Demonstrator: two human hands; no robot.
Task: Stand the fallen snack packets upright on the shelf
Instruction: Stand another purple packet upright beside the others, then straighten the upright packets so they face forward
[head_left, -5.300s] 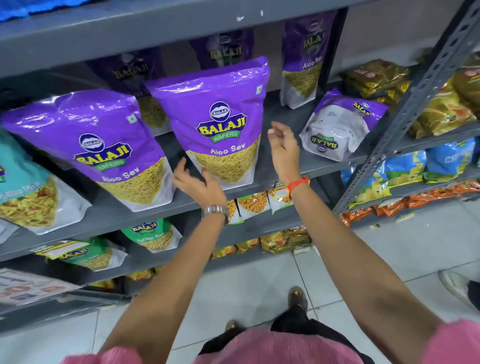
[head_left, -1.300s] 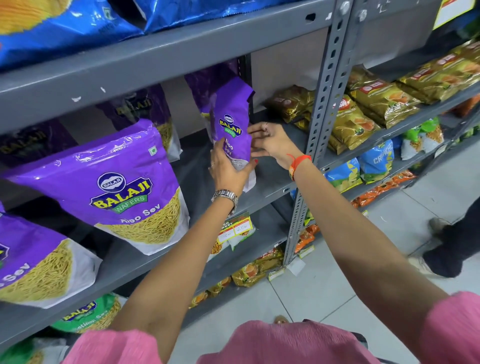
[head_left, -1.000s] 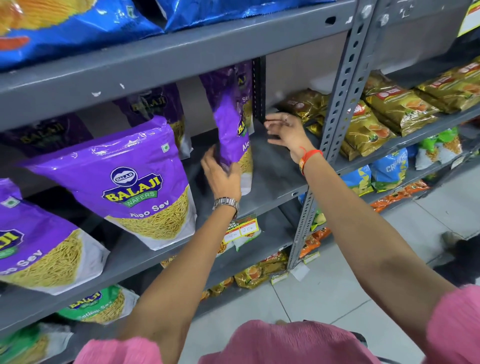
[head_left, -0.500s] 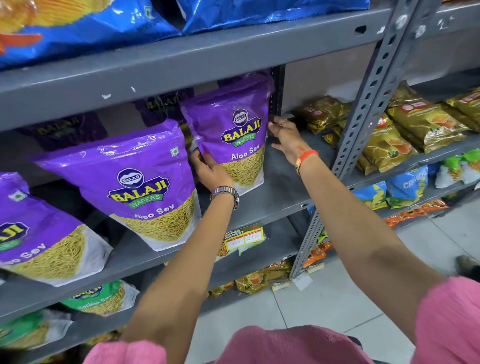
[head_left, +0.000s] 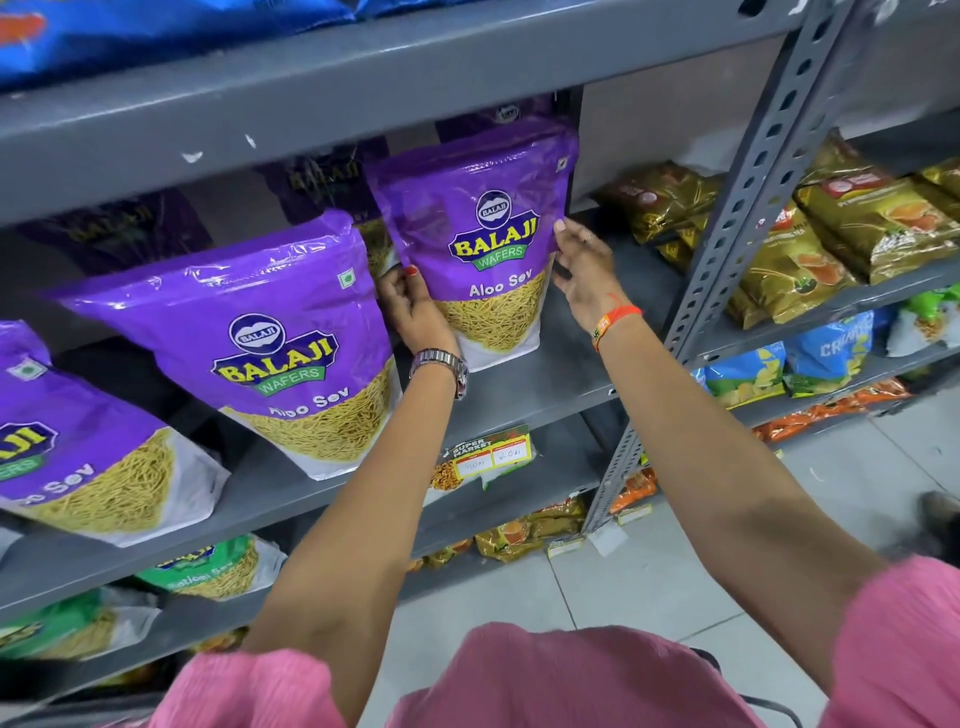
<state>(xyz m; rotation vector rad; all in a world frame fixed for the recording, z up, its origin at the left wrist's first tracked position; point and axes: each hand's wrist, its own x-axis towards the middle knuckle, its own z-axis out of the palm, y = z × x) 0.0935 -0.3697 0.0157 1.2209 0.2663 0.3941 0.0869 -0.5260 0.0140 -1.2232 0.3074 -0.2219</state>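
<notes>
A purple Aloo Sev packet (head_left: 483, 244) stands upright, front facing me, at the right end of the grey shelf (head_left: 550, 384). My left hand (head_left: 415, 312) grips its lower left edge, thumb on the front. My right hand (head_left: 582, 265) presses flat against its right edge. Two more purple Aloo Sev packets stand upright to the left: a middle packet (head_left: 280, 353) and a far-left packet (head_left: 78, 447). Other purple packets sit in shadow behind them.
A perforated grey upright post (head_left: 737, 223) bounds the bay just right of my right hand. Gold packets (head_left: 810, 244) fill the bay beyond it. Green packets (head_left: 208, 571) and a price tag (head_left: 488, 457) are on shelves below. The upper shelf edge (head_left: 363, 88) hangs close above.
The packet has been turned front-facing and set upright at the shelf's right end. My right hand moved from the shelf's back onto its right edge; my left hand stays on its left side.
</notes>
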